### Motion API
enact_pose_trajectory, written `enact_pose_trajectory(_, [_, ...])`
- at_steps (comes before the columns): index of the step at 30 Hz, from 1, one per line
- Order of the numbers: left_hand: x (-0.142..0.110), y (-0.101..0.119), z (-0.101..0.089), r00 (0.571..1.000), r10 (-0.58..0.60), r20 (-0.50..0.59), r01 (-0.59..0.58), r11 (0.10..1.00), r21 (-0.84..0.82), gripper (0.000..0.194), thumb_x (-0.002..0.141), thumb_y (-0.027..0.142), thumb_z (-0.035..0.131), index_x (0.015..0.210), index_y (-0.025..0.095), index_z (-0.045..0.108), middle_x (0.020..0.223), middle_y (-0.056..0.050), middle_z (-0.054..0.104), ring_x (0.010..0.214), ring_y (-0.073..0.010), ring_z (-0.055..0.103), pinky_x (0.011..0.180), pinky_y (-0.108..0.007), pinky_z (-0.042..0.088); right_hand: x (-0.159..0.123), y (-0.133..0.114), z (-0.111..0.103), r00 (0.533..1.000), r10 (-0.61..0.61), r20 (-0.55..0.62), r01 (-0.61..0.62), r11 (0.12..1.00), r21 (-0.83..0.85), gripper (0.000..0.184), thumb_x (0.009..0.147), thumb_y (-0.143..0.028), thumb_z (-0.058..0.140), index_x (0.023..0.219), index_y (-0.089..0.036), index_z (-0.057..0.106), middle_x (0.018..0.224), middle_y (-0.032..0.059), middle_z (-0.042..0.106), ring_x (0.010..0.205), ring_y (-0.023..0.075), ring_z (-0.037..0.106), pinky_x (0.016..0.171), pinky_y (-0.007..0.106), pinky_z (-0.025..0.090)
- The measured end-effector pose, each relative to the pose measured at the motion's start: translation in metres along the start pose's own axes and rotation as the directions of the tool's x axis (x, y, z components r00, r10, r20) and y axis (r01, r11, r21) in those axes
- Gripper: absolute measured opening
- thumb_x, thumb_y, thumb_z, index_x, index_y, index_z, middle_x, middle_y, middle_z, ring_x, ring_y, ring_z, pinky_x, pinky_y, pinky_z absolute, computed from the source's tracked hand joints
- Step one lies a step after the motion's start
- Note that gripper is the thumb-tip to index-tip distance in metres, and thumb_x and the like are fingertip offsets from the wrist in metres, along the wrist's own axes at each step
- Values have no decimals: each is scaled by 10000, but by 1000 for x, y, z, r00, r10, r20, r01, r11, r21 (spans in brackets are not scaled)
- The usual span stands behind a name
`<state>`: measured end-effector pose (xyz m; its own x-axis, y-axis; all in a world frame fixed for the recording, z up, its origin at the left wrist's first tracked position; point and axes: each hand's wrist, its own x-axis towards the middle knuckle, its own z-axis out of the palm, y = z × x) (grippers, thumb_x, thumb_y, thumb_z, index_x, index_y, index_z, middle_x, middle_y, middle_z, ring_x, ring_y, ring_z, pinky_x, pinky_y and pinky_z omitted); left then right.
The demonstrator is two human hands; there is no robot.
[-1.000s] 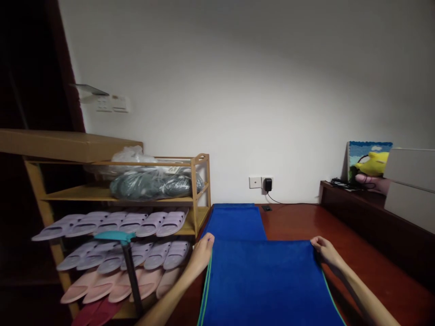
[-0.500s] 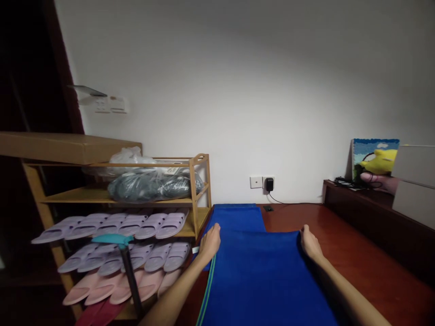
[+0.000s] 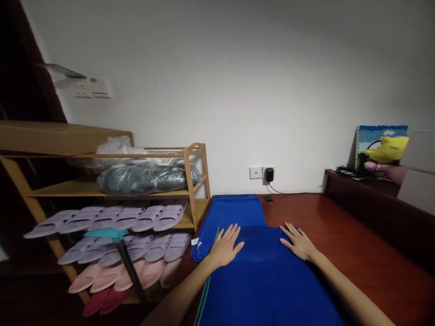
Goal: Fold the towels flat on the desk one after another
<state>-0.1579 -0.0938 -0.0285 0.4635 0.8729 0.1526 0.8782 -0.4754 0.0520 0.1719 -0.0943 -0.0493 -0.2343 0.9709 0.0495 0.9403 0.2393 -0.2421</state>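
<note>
A large blue cloth (image 3: 261, 280) with green edging along its left side lies over the front of the reddish-brown table. My left hand (image 3: 225, 246) rests flat on its upper left part, fingers spread. Near the upper right corner, my right hand (image 3: 297, 242) lies on the same cloth, palm down with the fingers apart. Behind it, partly covered by its far edge, is a folded stack of blue cloth (image 3: 238, 211) with small white tags at its left side.
A wooden rack (image 3: 190, 190) with several slippers (image 3: 170, 217) stands left of the table (image 3: 326, 235), a cardboard box (image 3: 64, 138) on top. In front of the rack is a dark pole with a teal top (image 3: 107, 233). A charger (image 3: 269, 174) is plugged into the wall; a raised ledge (image 3: 367, 194) borders the right.
Both hands have let go of the cloth's far corners and opened flat onto it. The cloth, held up before, now lies lower. The view has shifted slightly.
</note>
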Motion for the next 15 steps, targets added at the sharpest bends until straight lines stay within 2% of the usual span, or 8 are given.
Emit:
enact_pose_trajectory(4, [-16, 14, -11, 995, 18, -101, -15, 1000, 24, 588, 964, 483, 223, 1449, 154, 261, 1512, -109, 225, 1394, -236, 185, 1113, -481, 175, -12, -11, -6, 997, 8, -75, -8, 1000, -2, 727, 869, -676, 177, 1461, -256, 204, 1537, 50, 129, 1412, 192, 84, 1143, 422, 98])
enact_pose_trajectory(7, [-43, 29, -14, 982, 109, -154, -111, 994, -4, 633, 948, 502, 294, 1477, 189, 145, 1532, -83, 164, 1402, -228, 153, 1119, -448, 192, -33, -22, -4, 997, -30, -73, 31, 999, 15, 695, 876, -664, 187, 1466, -299, 145, 1540, 23, 84, 1412, 190, 42, 1144, 435, 96])
enact_pose_trajectory(11, [-73, 37, -10, 976, 210, -52, -214, 974, -74, 716, 910, 532, 393, 1480, 260, 57, 1535, -67, 154, 1395, -250, 176, 1115, -479, 197, -53, -26, 3, 997, -79, -10, 79, 997, 6, 704, 853, -682, 272, 1456, -339, 154, 1536, 16, 86, 1409, 221, 35, 1139, 463, 107])
enact_pose_trajectory(15, [-82, 42, -19, 980, 199, -18, -200, 974, -107, 681, 918, 514, 398, 1477, 264, 100, 1531, -73, 162, 1395, -264, 171, 1114, -516, 183, -62, -32, -5, 998, -57, -11, 58, 998, 14, 709, 854, -679, 274, 1455, -312, 186, 1533, 29, 102, 1409, 226, 57, 1139, 470, 112])
